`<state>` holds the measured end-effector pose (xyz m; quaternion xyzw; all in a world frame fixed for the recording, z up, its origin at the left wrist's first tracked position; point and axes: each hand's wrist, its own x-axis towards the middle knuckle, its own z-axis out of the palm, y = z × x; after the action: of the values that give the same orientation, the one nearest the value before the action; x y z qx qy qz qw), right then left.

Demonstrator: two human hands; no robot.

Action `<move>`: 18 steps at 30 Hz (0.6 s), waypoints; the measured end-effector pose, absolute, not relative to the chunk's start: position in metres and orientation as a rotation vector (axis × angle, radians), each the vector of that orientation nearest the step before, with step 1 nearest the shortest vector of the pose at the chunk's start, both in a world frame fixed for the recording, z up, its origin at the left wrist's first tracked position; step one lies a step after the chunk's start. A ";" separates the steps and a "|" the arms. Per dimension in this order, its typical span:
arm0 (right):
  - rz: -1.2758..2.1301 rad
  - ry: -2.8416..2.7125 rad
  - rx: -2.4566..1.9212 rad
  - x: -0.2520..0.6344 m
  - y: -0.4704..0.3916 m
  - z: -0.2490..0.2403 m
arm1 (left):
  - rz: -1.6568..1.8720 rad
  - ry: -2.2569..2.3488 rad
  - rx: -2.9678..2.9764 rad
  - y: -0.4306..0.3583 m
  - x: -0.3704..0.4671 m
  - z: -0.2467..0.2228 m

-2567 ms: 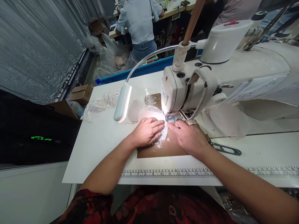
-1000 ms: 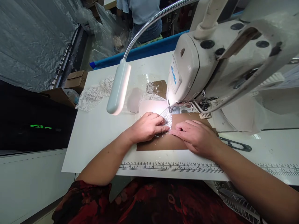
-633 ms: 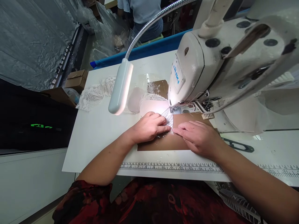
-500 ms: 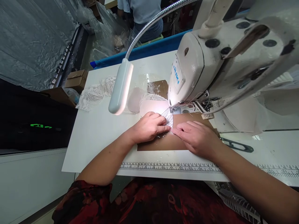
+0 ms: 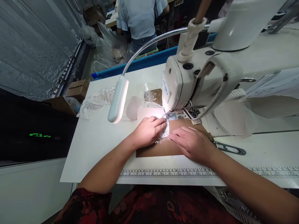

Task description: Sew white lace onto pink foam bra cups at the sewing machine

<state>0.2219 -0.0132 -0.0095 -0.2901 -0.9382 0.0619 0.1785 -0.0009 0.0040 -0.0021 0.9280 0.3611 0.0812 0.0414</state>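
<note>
White lace fabric [image 5: 165, 130] lies under the needle area of the white sewing machine [image 5: 178, 84], joined to or overlapping a pale pink cup piece [image 5: 149, 113]. My left hand [image 5: 149, 131] rests on the lace, its fingers close together and pressing it flat beside the presser foot. My right hand [image 5: 192, 143] has its thumb and forefinger pinched at the lace's lower right edge. Beneath both hands is a brown sheet [image 5: 161, 150] on the white table [image 5: 93, 155]. The fingertips of my right hand partly hide the lace edge.
A lamp [image 5: 118, 99] on a bendable neck hangs left of the machine. White lace pieces [image 5: 94, 104] lie at the table's left. A dark slotted tool [image 5: 230, 148] is right of my right hand. A printed ruler [image 5: 163, 173] runs along the front edge. A person [image 5: 140, 21] sits beyond.
The camera view has shifted, showing more of the machine and the person beyond. My left fingers have moved up the lace toward the needle, away from my right fingertips.
</note>
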 end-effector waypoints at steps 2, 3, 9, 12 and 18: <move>0.177 -2.658 -0.820 0.222 -0.014 -0.009 | 0.240 1.109 2.859 0.003 0.000 -0.003; 0.178 -2.658 -0.820 0.223 -0.014 -0.009 | 0.241 1.113 2.863 0.003 0.000 -0.003; 0.185 -2.653 -0.814 0.223 -0.013 -0.010 | 0.222 1.155 2.858 0.001 0.002 -0.003; 0.168 -2.644 -0.820 0.223 -0.013 -0.010 | 0.220 1.162 2.851 0.003 0.004 -0.002; 0.151 -2.652 -0.881 0.221 -0.011 -0.009 | 0.227 1.162 2.849 0.004 0.004 -0.001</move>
<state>0.2212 -0.0109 -0.0088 -0.3102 -0.9337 0.0530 0.1708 0.0037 0.0042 -0.0015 0.9231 0.3764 0.0737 0.0283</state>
